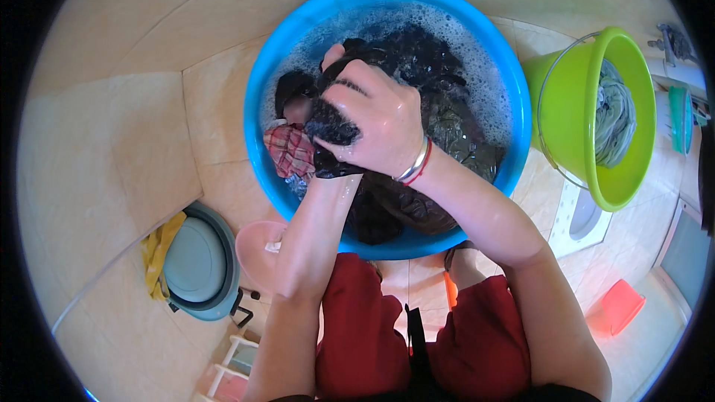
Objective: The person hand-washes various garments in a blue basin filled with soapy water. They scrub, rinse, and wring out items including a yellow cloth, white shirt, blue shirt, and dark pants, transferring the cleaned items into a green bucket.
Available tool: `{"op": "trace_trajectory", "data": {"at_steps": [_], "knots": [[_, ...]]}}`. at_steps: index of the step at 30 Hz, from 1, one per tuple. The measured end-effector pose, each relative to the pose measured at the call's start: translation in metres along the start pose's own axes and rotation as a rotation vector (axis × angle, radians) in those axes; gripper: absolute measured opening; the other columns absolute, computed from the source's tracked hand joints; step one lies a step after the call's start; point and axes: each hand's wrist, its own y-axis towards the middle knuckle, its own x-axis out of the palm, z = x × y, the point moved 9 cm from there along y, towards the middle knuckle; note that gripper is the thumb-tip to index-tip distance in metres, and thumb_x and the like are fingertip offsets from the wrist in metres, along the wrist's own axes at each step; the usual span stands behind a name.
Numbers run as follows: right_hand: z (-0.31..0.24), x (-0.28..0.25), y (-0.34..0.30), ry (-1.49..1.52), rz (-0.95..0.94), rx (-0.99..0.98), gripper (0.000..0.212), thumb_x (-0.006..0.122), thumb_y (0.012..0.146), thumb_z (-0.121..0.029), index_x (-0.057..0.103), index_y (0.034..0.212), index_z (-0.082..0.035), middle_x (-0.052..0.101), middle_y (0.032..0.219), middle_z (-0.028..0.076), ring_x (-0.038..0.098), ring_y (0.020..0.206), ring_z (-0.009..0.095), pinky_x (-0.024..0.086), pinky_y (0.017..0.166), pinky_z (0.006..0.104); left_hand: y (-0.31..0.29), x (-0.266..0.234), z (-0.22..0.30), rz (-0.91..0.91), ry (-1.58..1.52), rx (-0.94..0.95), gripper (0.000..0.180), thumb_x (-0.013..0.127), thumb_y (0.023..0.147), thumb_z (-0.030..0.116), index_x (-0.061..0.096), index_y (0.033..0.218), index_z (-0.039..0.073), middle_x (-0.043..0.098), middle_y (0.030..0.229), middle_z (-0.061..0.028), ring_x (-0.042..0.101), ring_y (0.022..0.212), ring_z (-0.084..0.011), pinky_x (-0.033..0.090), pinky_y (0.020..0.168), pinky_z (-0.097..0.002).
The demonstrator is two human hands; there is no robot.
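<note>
Over a large blue basin (524, 115) of soapy water, both my hands work on a wet black cloth (333, 123). My right hand (381, 115) is closed on it from above, with dark fabric bunched between the fingers; a silver bangle and a red cord circle that wrist. Mostly covered by the same cloth, my left hand (297, 110) is gripping it from the left, and only bits of its fingers show. A red plaid cloth (288, 150) lies by the basin's left wall. Dark garments (417, 52) soak among suds.
To the right stands a lime-green bucket (558, 97) holding a grey-blue cloth (614, 115). A pink bowl (257, 253) and a grey-blue folding basin (197, 260) with a yellow cloth (158, 253) are at lower left. A red container (622, 307) sits at lower right. Tiled walls rise left and behind.
</note>
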Motion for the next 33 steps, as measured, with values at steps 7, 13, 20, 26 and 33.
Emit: {"op": "trace_trajectory", "data": {"at_steps": [7,13,20,26,33], "knots": [[0.063,0.010,0.002,-0.034,-0.039,0.263,0.029,0.073,0.073,-0.026,0.066,0.088,-0.003,0.065,0.082,0.016,0.064,0.074,0.037,0.053,0.065,0.0411,-0.022,0.012,0.013,0.016,0.008,0.151,0.039,0.055,0.095,0.032,0.057,0.124,0.006,0.061,0.123,-0.0083,0.059,0.109,-0.0219,0.046,0.097,-0.0370],[0.217,-0.029,-0.097,0.226,0.040,1.074,0.042,0.066,0.087,-0.041,0.070,0.107,-0.004,0.071,0.089,0.012,0.068,0.085,0.029,0.049,0.077,0.0368,-0.029,0.001,0.025,0.500,0.363,0.024,0.051,0.065,0.090,0.037,0.054,0.130,0.008,0.058,0.129,-0.0064,0.057,0.115,-0.0224,0.045,0.100,-0.0414],[0.192,-0.079,-0.089,0.669,0.296,1.438,0.039,0.071,0.087,-0.035,0.062,0.114,-0.008,0.069,0.104,0.006,0.065,0.095,0.020,0.048,0.082,0.0338,-0.076,-0.001,0.077,0.447,0.770,-0.076,0.096,0.068,0.082,-0.005,0.012,0.154,0.025,0.049,0.134,-0.0147,0.057,0.112,-0.0226,0.048,0.091,-0.0393],[0.134,-0.091,-0.052,-0.468,0.072,0.404,0.046,0.075,0.078,-0.024,0.061,0.117,-0.005,0.058,0.121,0.018,0.055,0.112,0.035,0.043,0.096,0.0426,-0.078,0.025,0.077,0.447,1.306,-0.026,0.083,0.070,0.080,-0.006,0.033,0.149,0.022,0.054,0.127,-0.0146,0.059,0.095,-0.0120,0.050,0.080,-0.0241],[0.052,-0.012,-0.046,0.029,-0.356,0.204,0.023,0.073,0.081,-0.028,0.069,0.092,-0.009,0.068,0.099,0.009,0.063,0.095,0.024,0.045,0.085,0.0358,-0.070,0.076,0.084,0.235,1.295,0.200,0.064,0.068,0.081,-0.007,0.046,0.140,0.009,0.060,0.111,-0.0060,0.054,0.070,-0.0032,0.044,0.056,-0.0168]]}}
